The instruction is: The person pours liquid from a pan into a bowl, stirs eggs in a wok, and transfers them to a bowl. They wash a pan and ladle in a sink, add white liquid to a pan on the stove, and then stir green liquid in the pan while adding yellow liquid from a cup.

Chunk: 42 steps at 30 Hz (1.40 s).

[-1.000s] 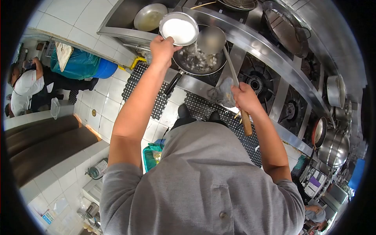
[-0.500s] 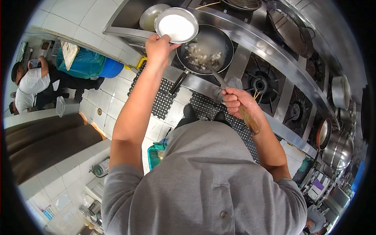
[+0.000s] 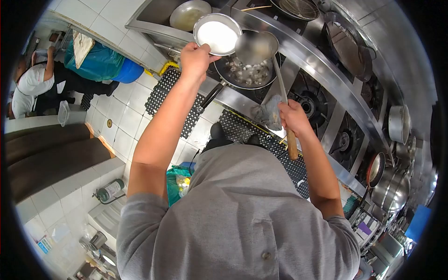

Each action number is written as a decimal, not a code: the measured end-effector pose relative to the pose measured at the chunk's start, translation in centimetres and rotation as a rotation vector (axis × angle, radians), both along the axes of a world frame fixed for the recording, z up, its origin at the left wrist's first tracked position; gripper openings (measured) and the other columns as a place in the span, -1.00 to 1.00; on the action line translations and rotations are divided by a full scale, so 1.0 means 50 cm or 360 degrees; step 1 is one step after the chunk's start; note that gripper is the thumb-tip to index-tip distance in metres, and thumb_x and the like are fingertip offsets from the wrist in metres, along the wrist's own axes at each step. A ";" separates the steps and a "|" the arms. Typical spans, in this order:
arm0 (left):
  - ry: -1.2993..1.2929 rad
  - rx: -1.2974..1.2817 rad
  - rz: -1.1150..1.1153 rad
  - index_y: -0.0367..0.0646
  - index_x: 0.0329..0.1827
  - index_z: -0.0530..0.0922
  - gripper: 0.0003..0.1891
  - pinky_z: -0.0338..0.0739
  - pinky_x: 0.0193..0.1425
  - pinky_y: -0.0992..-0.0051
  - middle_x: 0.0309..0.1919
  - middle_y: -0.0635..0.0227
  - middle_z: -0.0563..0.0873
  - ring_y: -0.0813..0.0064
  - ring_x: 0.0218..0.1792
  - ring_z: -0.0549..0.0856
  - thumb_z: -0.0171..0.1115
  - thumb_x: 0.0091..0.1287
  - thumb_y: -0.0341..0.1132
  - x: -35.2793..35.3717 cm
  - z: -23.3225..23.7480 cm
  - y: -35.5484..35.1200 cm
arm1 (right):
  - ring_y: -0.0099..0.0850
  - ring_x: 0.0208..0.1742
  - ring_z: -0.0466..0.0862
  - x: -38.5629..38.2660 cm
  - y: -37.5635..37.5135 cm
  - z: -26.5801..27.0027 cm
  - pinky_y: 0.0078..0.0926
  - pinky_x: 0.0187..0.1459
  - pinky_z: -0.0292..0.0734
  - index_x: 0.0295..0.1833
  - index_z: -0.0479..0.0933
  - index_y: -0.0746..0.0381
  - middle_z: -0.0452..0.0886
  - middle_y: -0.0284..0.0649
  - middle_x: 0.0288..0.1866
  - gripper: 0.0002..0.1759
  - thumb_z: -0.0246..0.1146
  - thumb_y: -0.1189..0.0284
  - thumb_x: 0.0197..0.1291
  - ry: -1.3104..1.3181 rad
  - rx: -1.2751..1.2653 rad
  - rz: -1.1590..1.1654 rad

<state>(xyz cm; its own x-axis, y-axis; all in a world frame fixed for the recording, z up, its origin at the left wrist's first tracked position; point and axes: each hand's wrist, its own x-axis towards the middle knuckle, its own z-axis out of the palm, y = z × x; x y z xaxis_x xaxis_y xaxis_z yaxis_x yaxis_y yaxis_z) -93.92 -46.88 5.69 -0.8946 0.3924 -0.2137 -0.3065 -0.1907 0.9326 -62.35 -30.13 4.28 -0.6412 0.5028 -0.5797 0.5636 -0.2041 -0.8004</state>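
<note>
My left hand (image 3: 196,61) grips the rim of a metal bowl (image 3: 218,17) holding white liquid (image 3: 217,37). The bowl is over the left side of a black frying pan (image 3: 224,73) on the stove. Small pale and dark pieces of food (image 3: 254,73) lie in the pan. My right hand (image 3: 294,116) is closed around the wooden handle of a ladle (image 3: 280,79). The ladle's round head is raised above the pan, close to the bowl's right side. A blurred patch hides what the ladle holds. The pan's black handle (image 3: 213,95) points toward me, untouched.
Another shallow metal bowl (image 3: 190,14) sits behind on the left. Gas burners (image 3: 310,103) run along the right, with a large wok (image 3: 347,46) at the back. A grey cloth (image 3: 270,112) lies near my right hand. A person in a white shirt (image 3: 35,84) is at far left.
The ladle head has come up out of the pan's food and moved beside the bowl. My right hand has shifted its hold on the handle. The bowl remains in my left hand.
</note>
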 end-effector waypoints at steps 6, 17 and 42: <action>0.0031 -0.0107 -0.0023 -0.50 -0.08 0.43 -0.88 0.92 -0.02 0.20 -0.07 -0.07 0.68 0.09 -0.12 0.83 0.14 0.41 -0.61 0.001 0.003 0.001 | -0.43 -0.63 0.53 -0.033 -0.039 -0.093 -0.40 -0.56 0.49 -0.13 0.50 0.29 0.53 -0.31 -0.48 -0.71 0.23 0.25 0.53 -0.0093 0.0479 0.0146; 0.0087 -0.0188 -0.0064 -0.52 -0.09 0.46 -0.89 0.91 0.03 0.19 -0.06 -0.08 0.69 0.10 -0.10 0.84 0.15 0.40 -0.62 0.008 0.003 0.011 | -0.71 -0.62 0.32 -0.019 -0.031 0.045 -0.65 -0.61 0.23 -0.08 0.52 0.20 0.35 -0.56 -0.52 -0.82 0.18 0.33 0.61 0.0299 -0.1556 -0.0159; 0.0172 -0.0085 0.0018 -0.46 -0.21 0.49 -0.96 0.93 -0.11 0.26 -0.13 -0.07 0.70 0.17 -0.20 0.82 0.15 0.37 -0.62 -0.034 0.067 0.050 | -0.66 -0.64 0.38 -0.006 -0.046 -0.012 -0.60 -0.62 0.24 -0.13 0.50 0.19 0.38 -0.52 -0.54 -0.79 0.22 0.30 0.56 0.0170 -0.1180 -0.0074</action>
<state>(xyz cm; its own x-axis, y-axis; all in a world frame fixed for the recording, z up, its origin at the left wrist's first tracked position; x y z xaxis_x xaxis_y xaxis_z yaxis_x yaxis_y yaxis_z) -95.63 -44.37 9.05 -0.9178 0.3730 -0.1360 -0.2015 -0.1426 0.9690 -62.66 -32.45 3.68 -0.7004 0.0329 -0.7130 0.4682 -0.7328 -0.4937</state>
